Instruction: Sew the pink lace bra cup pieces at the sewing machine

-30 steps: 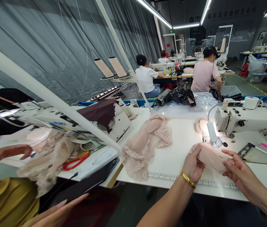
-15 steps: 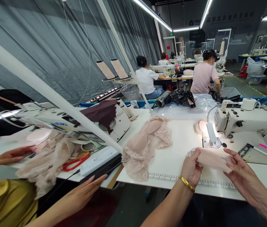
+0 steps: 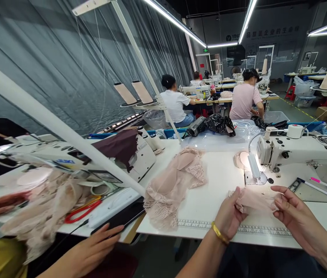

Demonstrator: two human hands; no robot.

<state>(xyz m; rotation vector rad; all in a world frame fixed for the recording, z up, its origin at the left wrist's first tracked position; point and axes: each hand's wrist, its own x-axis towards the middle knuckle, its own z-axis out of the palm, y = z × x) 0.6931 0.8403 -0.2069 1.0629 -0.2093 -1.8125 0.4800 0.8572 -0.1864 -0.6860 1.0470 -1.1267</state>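
A strip of sheer beige lace fabric (image 3: 256, 200) is stretched between my two hands, just in front of the sewing machine (image 3: 290, 152). My left hand (image 3: 233, 212), with a gold bracelet at the wrist, is closed on the strip's left end. Its right end is pinched in my right hand (image 3: 292, 208), between thumb and fingers. Close behind the strip, the machine's lamp lights the needle plate (image 3: 256, 178). A small beige piece (image 3: 240, 159) lies beside the needle area. Left of my hands rests a beige lace bra (image 3: 177, 181).
A printed ruler (image 3: 198, 224) runs along the table's front edge. At left, a co-worker's hands (image 3: 88, 247) are near another machine, lace garments and red-handled scissors (image 3: 84, 210). A white slanted pole (image 3: 65, 127) crosses between the stations. A black plastic bag (image 3: 219, 125) sits behind the table.
The view has shifted a little, so most things sit further left. Both my hands keep hold of the strip, which now looks more gathered and sheer between them.
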